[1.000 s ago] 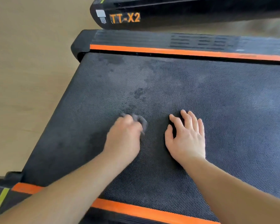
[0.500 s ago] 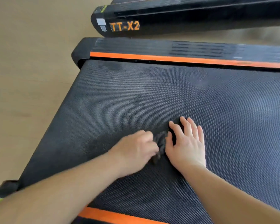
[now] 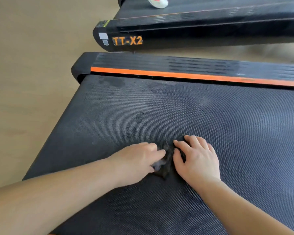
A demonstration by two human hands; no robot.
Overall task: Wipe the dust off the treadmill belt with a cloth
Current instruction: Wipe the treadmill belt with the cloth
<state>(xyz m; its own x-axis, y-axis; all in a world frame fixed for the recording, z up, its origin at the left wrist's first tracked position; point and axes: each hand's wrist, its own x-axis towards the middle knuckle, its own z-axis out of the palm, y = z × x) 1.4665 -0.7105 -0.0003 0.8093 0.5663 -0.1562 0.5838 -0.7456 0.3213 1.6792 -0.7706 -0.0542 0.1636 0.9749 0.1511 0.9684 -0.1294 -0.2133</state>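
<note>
Your left hand (image 3: 136,161) is holding the cloth (image 3: 165,161) down on the treadmill belt (image 3: 227,122). Its fingers (image 3: 152,146) are lying close together over the top of the cloth, and the thumb is tucking in underneath, so the cloth is clamped between fingers and thumb. The cloth is dark and crumpled into a small wad. It's sitting on the belt between your two hands, in the near-middle part of what's showing.

Your right hand (image 3: 198,161) is resting palm-down and flat on the belt. Its fingers (image 3: 194,141) are lying straight and slightly apart, gripping nothing. Its thumb side is touching the right edge of the cloth. Both forearms are coming in from the bottom of the view.

The belt is showing a greyish dust film with darker blotches (image 3: 140,118), mostly beyond the cloth and toward the far left corner.

The orange stripe (image 3: 176,75) is running along the far side of the belt, with the black ribbed side rail (image 3: 159,62) just beyond it.

A second treadmill (image 3: 202,29) is lying past that on the wooden floor (image 3: 24,73), apart from the first. It's carrying an orange "TT-X2" label (image 3: 127,41) on its end. A white and red shoe (image 3: 157,2) is sitting on its deck at the top edge, only partly in view.
</note>
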